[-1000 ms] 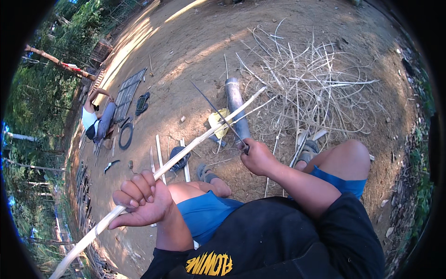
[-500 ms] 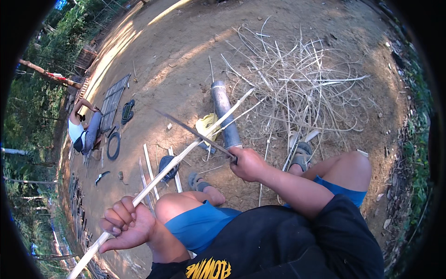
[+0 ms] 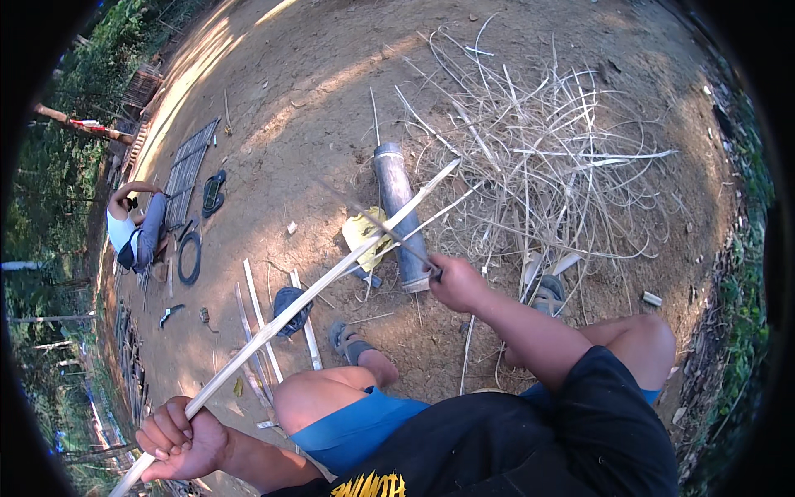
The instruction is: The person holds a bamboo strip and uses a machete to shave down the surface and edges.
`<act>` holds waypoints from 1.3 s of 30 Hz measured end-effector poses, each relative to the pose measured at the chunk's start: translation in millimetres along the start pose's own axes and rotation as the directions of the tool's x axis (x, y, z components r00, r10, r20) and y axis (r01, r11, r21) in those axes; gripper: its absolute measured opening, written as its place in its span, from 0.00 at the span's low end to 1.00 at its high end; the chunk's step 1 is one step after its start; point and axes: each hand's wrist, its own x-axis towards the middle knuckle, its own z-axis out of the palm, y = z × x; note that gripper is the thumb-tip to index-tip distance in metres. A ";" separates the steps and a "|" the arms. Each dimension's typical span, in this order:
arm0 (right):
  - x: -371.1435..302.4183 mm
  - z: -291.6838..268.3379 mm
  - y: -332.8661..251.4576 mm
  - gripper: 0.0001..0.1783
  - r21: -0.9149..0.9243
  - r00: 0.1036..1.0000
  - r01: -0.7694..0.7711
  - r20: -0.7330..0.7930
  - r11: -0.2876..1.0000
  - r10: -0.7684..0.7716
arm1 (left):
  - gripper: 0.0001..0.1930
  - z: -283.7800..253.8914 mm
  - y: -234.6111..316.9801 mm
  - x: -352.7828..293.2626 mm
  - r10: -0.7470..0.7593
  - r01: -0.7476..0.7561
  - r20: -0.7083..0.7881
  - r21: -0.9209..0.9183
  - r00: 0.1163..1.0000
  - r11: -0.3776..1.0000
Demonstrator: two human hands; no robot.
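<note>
My left hand (image 3: 182, 443) is closed around the lower end of a long pale bamboo strip (image 3: 265, 333), which slants up and away to the right. In my right hand (image 3: 458, 283) is the handle of a long thin knife (image 3: 360, 207); its blade is blurred and crosses the strip's far part. A thin sliver (image 3: 447, 210) diverges from the strip near the blade. Beneath them lie a dark bamboo tube (image 3: 389, 166) and a crumpled yellow cloth or bag (image 3: 358, 230). My right fingers are wrapped round the handle, mostly hidden behind the hand's back.
A tangled heap of pale shavings (image 3: 571, 157) covers the ground ahead right. Loose strips (image 3: 258, 298) and a dark round bundle (image 3: 291, 311) lie by my left knee. Farther left are a black coil (image 3: 190, 258), a sandal (image 3: 214, 193), a slatted panel (image 3: 189, 170) and a seated person (image 3: 137, 228).
My left hand has moved down and left, drawing the strip back with it. My right hand and the knife have shifted slightly to the right. The view has moved a little too.
</note>
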 end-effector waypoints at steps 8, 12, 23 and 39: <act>42.4 -11.7 -2.7 0.16 -0.079 0.997 0.030 0.080 0.996 -0.023 | 0.38 -34.5 -1.1 44.7 -0.085 0.086 0.014 -0.026 0.996 0.996; 84.9 -16.1 55.8 0.16 -0.029 0.988 -0.152 -0.001 0.988 0.152 | 0.39 -40.9 -3.9 60.7 -0.077 0.080 -0.089 0.026 0.993 0.996; 135.2 -23.6 131.0 0.16 -0.032 0.945 -0.318 -0.093 0.947 0.314 | 0.41 -62.8 -12.1 87.4 -0.136 0.143 -0.090 0.070 0.987 0.987; 135.9 -39.1 100.3 0.13 -0.119 0.989 -0.149 -0.007 0.982 0.149 | 0.41 -97.9 -7.1 106.8 -0.178 0.181 -0.114 0.019 0.978 0.983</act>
